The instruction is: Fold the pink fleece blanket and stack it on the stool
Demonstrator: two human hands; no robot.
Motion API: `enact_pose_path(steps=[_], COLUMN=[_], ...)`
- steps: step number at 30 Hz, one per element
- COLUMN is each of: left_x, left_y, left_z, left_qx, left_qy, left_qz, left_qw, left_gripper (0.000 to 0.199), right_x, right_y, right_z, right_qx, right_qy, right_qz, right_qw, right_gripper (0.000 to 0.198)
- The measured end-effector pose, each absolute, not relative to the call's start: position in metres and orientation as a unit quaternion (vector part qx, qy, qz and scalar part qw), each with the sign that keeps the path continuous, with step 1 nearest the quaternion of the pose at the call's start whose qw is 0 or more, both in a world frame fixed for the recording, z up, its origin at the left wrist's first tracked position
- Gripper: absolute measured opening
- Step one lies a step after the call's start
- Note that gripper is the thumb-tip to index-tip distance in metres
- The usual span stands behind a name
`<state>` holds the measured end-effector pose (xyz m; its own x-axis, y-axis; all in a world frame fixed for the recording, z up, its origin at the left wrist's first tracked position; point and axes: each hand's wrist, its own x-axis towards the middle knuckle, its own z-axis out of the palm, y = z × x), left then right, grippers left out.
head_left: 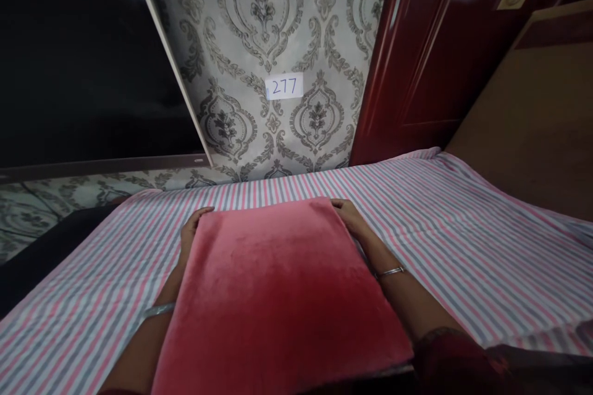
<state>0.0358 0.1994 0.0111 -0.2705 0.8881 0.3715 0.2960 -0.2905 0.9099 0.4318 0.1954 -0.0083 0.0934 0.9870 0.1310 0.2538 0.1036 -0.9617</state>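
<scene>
Head view: pink cushion (278, 290) lies between both hands on the striped bed (463, 228), left hand (191, 231) and right hand (349, 217) grasping its far corners, equally near.

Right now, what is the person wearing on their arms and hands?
The hands are bare, with no gloves or rings that can be made out. The left hand has a pale, light-coloured bangle on its wrist. The right hand has a thin silvery bangle on its wrist. Near the bottom right, a dark reddish patterned sleeve covers the right upper arm.
</scene>
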Motion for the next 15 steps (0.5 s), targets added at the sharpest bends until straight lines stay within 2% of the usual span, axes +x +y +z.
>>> enact_pose_path(steps=[5,10,15], left_x=[0.04,0.041,0.036], left_y=[0.198,0.209,0.211], left_z=[0.013,0.008,0.008], left_qx=[0.545,0.482,0.476], left_qy=[0.537,0.569,0.601], left_qz=[0.59,0.596,0.589], left_qw=[0.256,0.297,0.258], left_gripper=[0.024,0.013,0.01], right_x=[0.427,0.422,0.43], right_y=[0.197,0.201,0.204], right_z=[-0.007,-0.01,-0.019], right_qx=[-0.54,-0.547,-0.562], right_qy=[-0.567,-0.563,-0.535], right_qz=[0.399,0.368,0.339], right_qw=[0.477,0.497,0.532], right_gripper=[0.035,0.029,0.033])
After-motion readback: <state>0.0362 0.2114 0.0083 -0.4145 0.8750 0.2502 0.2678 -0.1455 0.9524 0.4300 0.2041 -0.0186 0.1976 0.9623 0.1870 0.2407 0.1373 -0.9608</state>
